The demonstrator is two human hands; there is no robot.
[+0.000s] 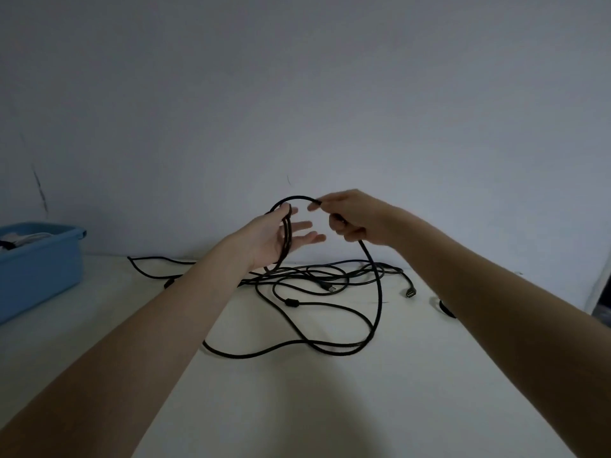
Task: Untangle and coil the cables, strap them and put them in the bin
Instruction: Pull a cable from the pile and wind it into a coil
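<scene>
A long black cable point(373, 279) rises from the white table point(330, 408) into both my hands. My left hand point(281, 236) is raised with the palm up and the fingers spread; a couple of cable loops hang across the palm under the thumb. My right hand point(353, 216) grips the same cable, pinching the arc that runs over to the left hand. Below the hands a tangle of black cables point(314, 279) with plugs lies spread over the table. The blue bin point(39, 269) stands at the far left.
White items lie inside the bin. A loose plug point(411, 293) and a small dark object point(446, 308) lie on the table to the right, partly behind my right forearm. A pale wall rises right behind the table.
</scene>
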